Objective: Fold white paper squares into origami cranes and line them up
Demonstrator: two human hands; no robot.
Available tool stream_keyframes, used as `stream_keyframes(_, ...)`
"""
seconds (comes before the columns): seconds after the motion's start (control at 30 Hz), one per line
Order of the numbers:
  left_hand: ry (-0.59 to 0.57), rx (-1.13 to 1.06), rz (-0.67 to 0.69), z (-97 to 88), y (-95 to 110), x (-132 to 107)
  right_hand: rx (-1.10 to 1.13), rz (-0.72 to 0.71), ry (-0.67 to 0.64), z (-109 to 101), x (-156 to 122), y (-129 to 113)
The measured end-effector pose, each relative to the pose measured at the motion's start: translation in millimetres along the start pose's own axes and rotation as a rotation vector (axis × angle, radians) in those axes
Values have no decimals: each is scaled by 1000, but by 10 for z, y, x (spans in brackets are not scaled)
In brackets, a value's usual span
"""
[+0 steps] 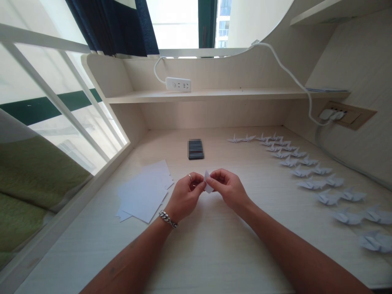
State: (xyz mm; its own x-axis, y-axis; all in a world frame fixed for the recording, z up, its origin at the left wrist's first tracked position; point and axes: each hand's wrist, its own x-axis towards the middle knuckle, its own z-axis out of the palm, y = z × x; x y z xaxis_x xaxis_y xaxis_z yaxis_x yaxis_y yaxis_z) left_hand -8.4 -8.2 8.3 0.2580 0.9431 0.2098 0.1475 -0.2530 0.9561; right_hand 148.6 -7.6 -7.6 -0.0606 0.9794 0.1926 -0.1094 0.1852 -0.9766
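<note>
As left hand (185, 196), right hand (229, 190) pinch one paper (208, 182)

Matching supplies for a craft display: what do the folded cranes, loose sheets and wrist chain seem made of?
The folded cranes look like matte pale paper, with sharp creases. The loose sheets look like the same thin paper, flat and unglossy. The wrist chain looks like polished silvery metal, its links glinting; which metal is unclear.

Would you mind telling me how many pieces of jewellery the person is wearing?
2: a silver ring on a finger of the left hand, and a chain bracelet on that wrist.
</note>
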Motion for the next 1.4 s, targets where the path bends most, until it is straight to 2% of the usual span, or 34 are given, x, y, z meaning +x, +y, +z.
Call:
stream_keyframes(0.07, -20, 36, 11, 9, 1, -10, -21, -26, 32, -7, 10, 15)
stream_keyframes(0.3, 48, -46, 16, 52, -34, -7, -31, -36, 52, 5, 3, 14)
stream_keyframes(0.57, -6, 5, 23, 59, -13, -19, 22, -28, 88, 6, -1, -11)
stream_keyframes(0.9, -3, -114, 9, 57, -54, -12, 86, 22, 120, 18, -2, -16)
stream_keyframes(1.4, -11, -69, 29, 58, -54, -22, 101, 30, 177, 21, 1, -34)
